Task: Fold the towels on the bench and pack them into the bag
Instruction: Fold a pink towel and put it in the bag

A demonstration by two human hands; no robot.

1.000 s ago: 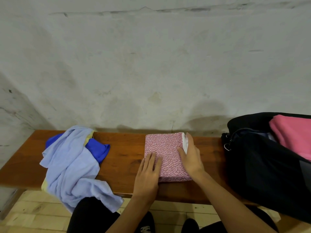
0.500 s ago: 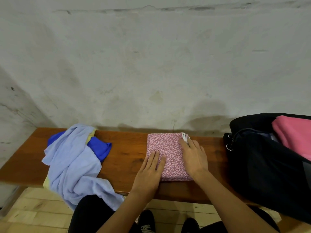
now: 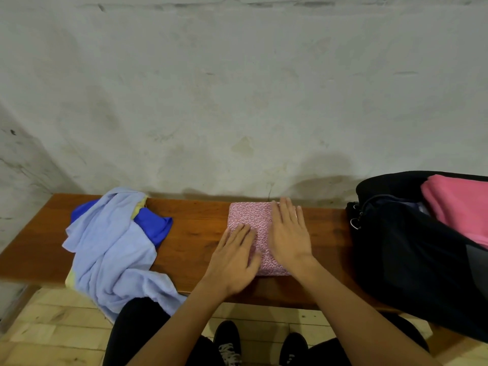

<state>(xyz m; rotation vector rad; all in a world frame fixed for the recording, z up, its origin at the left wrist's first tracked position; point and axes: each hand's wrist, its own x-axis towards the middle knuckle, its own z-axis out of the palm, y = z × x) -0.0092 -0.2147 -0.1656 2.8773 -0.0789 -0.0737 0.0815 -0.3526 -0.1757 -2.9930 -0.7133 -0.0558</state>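
A folded pink speckled towel (image 3: 250,217) lies in the middle of the wooden bench (image 3: 195,233). My left hand (image 3: 233,262) rests flat on its near left part, fingers straight. My right hand (image 3: 289,233) presses flat on its right half, fingers spread and reaching the far edge. A loose light blue towel (image 3: 111,247) is heaped at the bench's left end, draped over the front edge, with a dark blue cloth (image 3: 154,225) under it. An open black bag (image 3: 412,249) stands at the right with a pink towel (image 3: 459,207) inside.
A rough grey wall (image 3: 237,101) rises right behind the bench. Below the front edge are a light wooden floor (image 3: 52,326), my dark trousers and black shoes (image 3: 228,342). Bare bench shows between the blue heap and the folded towel.
My right hand moved from the towel's right edge onto its top and now lies flat over it. My left hand slid slightly further onto the towel.
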